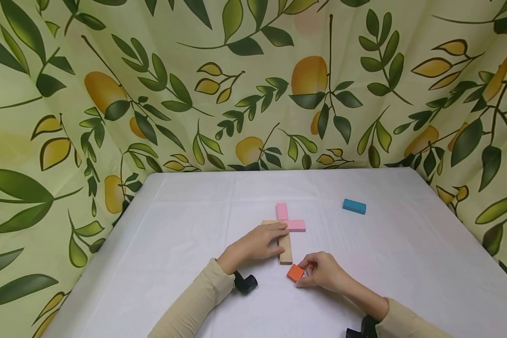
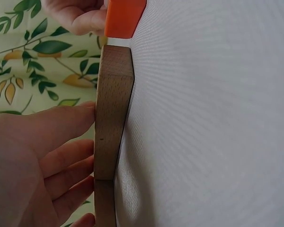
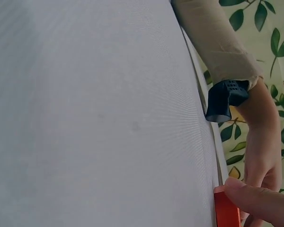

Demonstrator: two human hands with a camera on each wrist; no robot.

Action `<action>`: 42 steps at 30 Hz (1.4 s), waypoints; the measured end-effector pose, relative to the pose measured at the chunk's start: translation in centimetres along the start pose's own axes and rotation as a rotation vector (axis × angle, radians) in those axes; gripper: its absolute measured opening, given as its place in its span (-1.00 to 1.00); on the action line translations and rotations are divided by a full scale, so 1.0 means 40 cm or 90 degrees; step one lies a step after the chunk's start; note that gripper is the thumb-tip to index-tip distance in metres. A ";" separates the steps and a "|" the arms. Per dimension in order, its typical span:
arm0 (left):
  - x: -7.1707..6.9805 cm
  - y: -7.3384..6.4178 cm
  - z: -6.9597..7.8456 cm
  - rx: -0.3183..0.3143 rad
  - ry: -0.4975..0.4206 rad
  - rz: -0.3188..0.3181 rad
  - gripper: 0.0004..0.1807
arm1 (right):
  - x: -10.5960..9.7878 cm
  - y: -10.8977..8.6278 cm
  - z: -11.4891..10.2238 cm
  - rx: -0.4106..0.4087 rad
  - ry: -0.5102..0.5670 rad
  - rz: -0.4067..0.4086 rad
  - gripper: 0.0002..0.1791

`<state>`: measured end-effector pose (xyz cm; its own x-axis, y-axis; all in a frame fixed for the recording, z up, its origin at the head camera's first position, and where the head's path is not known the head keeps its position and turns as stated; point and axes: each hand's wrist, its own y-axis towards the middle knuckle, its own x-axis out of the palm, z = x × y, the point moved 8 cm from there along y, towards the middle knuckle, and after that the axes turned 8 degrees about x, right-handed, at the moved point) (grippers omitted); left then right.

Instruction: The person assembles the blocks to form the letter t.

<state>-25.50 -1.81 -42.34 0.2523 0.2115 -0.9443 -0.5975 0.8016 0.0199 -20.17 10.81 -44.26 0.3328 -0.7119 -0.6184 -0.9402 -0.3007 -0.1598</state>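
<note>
I have the pink blocks (image 1: pixel 296 226) and wood blocks (image 1: pixel 285 244) together, my left hand (image 1: pixel 257 241) resting loosely on wood, my right hand (image 1: pixel 324 271) pinching the orange block (image 1: pixel 295 272) just nearby, unjoined like the distant blue block (image 1: pixel 354 206).

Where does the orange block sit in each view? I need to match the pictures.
Head: the orange block, lower half, right of center, held by the right hand.
Left wrist: the orange block, top edge, just left of center, partly cut off.
Right wrist: the orange block, bottom edge, right of center.
Shared landmark: the left hand, visible in all three.
</note>
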 end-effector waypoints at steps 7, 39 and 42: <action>0.001 0.000 0.000 0.011 0.002 0.007 -0.46 | 0.004 0.004 0.002 0.022 0.007 0.007 -0.68; 0.003 -0.003 0.000 0.009 0.002 0.008 -0.46 | 0.012 0.010 -0.005 0.090 -0.023 0.046 -0.62; 0.001 -0.003 0.000 0.008 0.005 0.008 -0.46 | 0.011 0.010 -0.005 0.091 -0.027 0.049 -0.62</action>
<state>-25.44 -1.89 -42.39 0.2385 0.2179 -0.9464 -0.5906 0.8061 0.0368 -20.40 10.25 -44.43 0.2591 -0.7014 -0.6640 -0.9644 -0.1506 -0.2173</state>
